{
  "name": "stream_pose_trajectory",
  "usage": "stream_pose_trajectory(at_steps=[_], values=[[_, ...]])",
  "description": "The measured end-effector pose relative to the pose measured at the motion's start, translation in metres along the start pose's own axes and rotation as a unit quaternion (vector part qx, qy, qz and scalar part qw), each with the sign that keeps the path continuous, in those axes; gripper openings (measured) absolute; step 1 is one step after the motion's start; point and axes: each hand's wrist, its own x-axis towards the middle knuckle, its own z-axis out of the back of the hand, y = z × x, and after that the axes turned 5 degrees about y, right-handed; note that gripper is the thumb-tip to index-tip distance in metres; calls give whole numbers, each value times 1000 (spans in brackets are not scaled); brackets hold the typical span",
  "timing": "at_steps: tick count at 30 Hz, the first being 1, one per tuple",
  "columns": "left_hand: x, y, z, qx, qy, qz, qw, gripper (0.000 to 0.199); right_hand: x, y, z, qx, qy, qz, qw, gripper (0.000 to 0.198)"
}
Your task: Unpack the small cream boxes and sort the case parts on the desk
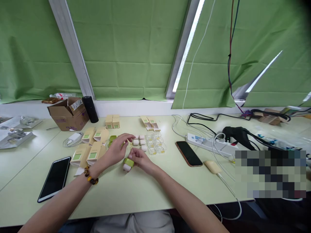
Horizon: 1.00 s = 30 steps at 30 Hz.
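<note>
My right hand (pixel 142 159) grips a small rounded piece with a green band and a white end (pixel 127 164), held low over the table between finger and thumb. My left hand (pixel 118 148) is beside it, its fingers curved and apart from the thumb. The left fingertips reach close to several small white cylinders (pixel 136 142); I cannot tell whether they touch one. Under and behind the left hand lie green pieces (pixel 112 138), partly hidden. Right of the cylinders is a group of clear plastic cups (pixel 155 143) with yellowish bits inside.
Open cream cartons (pixel 80 154) stand left of my hands, with closed small boxes (pixel 112 121) and opened flaps (pixel 150 123) behind. A tablet (pixel 54 178), phone (pixel 189 153), power strip (pixel 211 144), cables, a cardboard box (pixel 69 114) and a black cylinder (pixel 89 109) surround them.
</note>
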Motion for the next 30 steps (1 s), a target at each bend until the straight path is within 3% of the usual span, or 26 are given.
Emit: stream_pose_trajectory(at_steps=[4, 7, 12, 16, 20, 25, 28, 30], values=[[-37, 9, 2, -35, -3, -1, 999, 51, 1, 4, 3, 82, -57, 38, 994, 45], [-49, 8, -5, -63, 19, -1, 998, 59, 2, 6, 6, 109, -97, 55, 988, 43], [-45, -1, -26, -73, 21, 17, 997, 67, 1, 10, 6, 113, -126, 72, 983, 38], [-34, -6, -41, -115, -5, 44, 992, 50, 0, 13, 2, 113, -126, 76, 983, 42], [-29, -3, -49, -144, -32, 75, 986, 46, 1, 13, 2, 76, -129, 61, 987, 46], [-35, 10, -47, -93, -113, 97, 984, 45, 2, 5, 8, 9, -145, 89, 985, 46], [-37, 15, -44, -99, -142, 133, 976, 46, -1, 5, 7, -103, -179, 146, 968, 44], [-38, 16, -43, -109, -148, 163, 969, 48, -4, 8, 4, -206, -198, 179, 941, 46]])
